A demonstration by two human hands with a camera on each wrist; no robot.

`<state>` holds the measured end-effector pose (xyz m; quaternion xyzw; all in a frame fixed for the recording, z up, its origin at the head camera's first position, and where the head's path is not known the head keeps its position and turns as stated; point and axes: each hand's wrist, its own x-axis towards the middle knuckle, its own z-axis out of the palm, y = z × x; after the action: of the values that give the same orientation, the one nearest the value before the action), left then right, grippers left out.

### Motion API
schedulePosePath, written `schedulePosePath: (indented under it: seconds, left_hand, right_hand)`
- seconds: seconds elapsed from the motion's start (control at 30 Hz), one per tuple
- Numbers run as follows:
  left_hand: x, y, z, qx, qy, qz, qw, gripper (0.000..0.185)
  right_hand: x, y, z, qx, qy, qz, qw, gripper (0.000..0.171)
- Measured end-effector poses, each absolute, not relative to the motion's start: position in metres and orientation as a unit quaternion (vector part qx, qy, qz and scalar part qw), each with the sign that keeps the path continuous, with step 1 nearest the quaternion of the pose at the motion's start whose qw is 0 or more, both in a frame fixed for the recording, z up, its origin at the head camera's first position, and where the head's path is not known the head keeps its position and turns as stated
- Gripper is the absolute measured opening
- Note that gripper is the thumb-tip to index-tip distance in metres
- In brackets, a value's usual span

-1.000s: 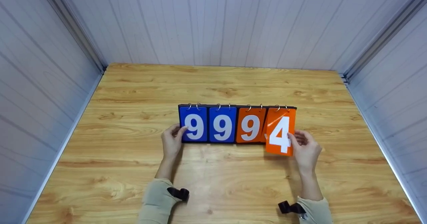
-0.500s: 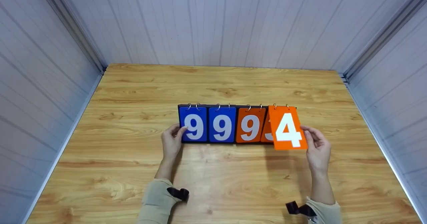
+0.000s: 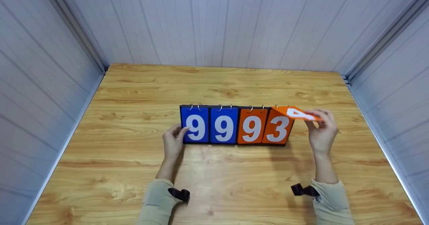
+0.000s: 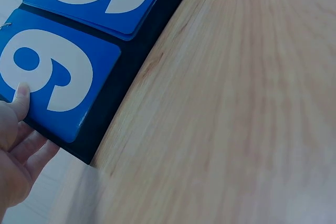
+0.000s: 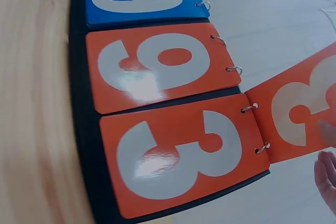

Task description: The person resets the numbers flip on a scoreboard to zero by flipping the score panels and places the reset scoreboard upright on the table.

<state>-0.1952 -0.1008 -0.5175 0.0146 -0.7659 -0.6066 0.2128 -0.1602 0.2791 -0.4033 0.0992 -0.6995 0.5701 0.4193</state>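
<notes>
Orange card [image 3: 296,113] with the 4 is lifted nearly level at the scoreboard's [image 3: 234,126] three o'clock end, pinched by the right hand [image 3: 321,131]. The board stands mid-surface [image 3: 214,84] and reads 9 9 9 3. Left hand [image 3: 172,143] grips the nine o'clock edge, thumb on the blue 9 [image 3: 195,127]. The flip looks half done; the card has yet to drop behind the rings.
</notes>
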Motion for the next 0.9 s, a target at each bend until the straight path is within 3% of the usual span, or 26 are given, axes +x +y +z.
schedulePosePath:
  seconds: [0.17, 0.47, 0.63, 0.9]
  left_hand:
    - [-0.196, -0.101, -0.518, 0.013, -0.768, -0.603, 0.217, 0.015]
    - [-0.186, -0.096, -0.498, 0.008, -0.768, -0.6, 0.225, 0.014]
    - [-0.193, -0.099, -0.513, 0.019, -0.769, -0.599, 0.22, 0.015]
    - [-0.197, -0.1, -0.519, 0.024, -0.769, -0.601, 0.217, 0.015]
  right_hand:
    - [-0.178, 0.276, -0.388, 0.093, -0.721, 0.526, 0.443, 0.01]
    - [-0.223, 0.289, -0.395, 0.055, -0.764, 0.456, 0.453, 0.017]
    - [-0.239, 0.293, -0.393, 0.041, -0.8, 0.432, 0.414, 0.026]
    - [-0.252, 0.297, -0.4, 0.004, -0.857, 0.424, 0.292, 0.035]
